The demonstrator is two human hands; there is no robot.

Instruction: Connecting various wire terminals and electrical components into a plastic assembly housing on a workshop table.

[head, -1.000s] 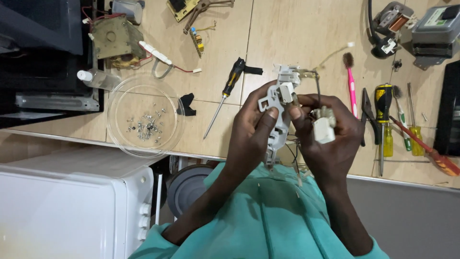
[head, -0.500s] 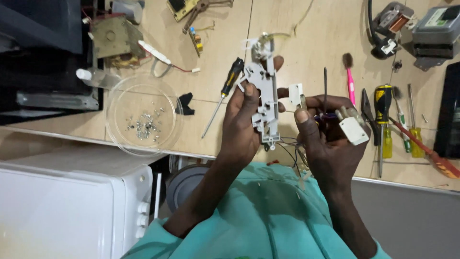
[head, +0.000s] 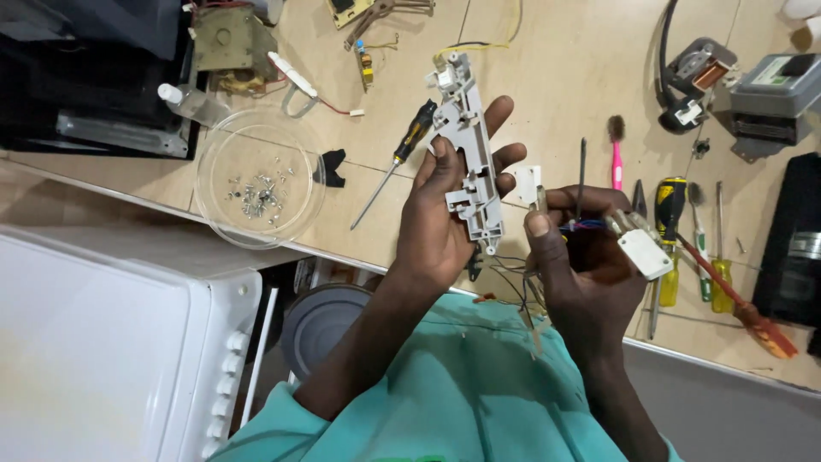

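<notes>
Above the workbench [head: 256, 214], left hand [head: 445, 214] grips a grey plastic bracket [head: 469, 154]; right hand [head: 590, 257] closes on a white switch [head: 646, 252].

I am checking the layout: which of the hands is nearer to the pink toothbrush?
Right. The right hand lies just below the pink toothbrush; the left hand is farther left, holding the grey plastic bracket.

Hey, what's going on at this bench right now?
A person in a teal shirt is working over a wooden bench. The left hand holds a long grey plastic bracket upright. The right hand grips a small white switch with thin wires trailing between the two. On the bench lie a glass dish of screws, a screwdriver, a pink brush and more tools.
</notes>
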